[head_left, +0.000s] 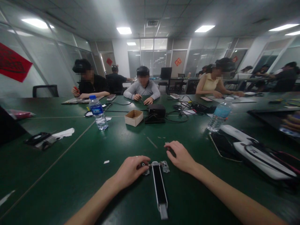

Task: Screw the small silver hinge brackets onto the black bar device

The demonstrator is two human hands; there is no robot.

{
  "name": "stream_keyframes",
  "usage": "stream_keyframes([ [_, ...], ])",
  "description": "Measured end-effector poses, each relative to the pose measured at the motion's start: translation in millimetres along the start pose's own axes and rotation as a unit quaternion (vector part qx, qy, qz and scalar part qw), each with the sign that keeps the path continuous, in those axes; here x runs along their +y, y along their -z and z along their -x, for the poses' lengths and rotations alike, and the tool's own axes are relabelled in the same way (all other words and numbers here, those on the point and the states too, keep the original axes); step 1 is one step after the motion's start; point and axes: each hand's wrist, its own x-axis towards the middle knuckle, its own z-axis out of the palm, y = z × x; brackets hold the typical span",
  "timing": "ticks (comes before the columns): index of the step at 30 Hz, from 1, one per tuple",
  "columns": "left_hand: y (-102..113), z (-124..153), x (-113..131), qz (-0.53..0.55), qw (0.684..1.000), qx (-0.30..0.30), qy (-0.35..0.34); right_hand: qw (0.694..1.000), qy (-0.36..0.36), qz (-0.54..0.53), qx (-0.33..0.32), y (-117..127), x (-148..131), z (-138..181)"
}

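Note:
On the green table lies a long narrow device with a black face, a pale frame and a light grey end toward me. Small metal bracket plates flank its far end: a left bracket and a right bracket. My left hand has thumb and fingers closed around the left bracket, partly covering it. My right hand is raised just beyond the right bracket, apart from it. Its thumb and index finger curl together near a tiny piece too small to name.
Ahead stand an open cardboard box, a black box-shaped device with cables, and a water bottle. To the right are another bottle, a phone and a white case. Several people sit across the table.

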Motion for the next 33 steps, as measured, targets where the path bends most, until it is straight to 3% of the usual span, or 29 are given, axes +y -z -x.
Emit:
stream_keyframes([
  [5, 1.9, 1.3, -0.1, -0.021, 1.0, 0.002, -0.01, 0.996, -0.078, 0.042, 0.0, -4.1, 23.9, -5.2],
  [13, 7.1, 2.4, 3.7, -0.101, 0.994, 0.01, -0.037, 0.996, -0.09, 0.021, -0.011, -0.6, 25.6, -6.7],
  [20, 4.9, 3.1, 8.1, -0.1, 0.995, 0.004, -0.025, 0.995, -0.033, -0.06, -0.069, 20.8, 10.1, 2.4],
  [26, 1.7, 2.4, 5.2, -0.099, 0.994, 0.011, -0.041, 0.985, 0.088, -0.098, -0.114, 21.2, -17.3, 7.4],
  [33, 0.0, 1.4, 3.3, -0.116, 0.992, 0.005, -0.049, 0.979, 0.047, -0.153, -0.124, 16.3, -20.3, 9.3],
])
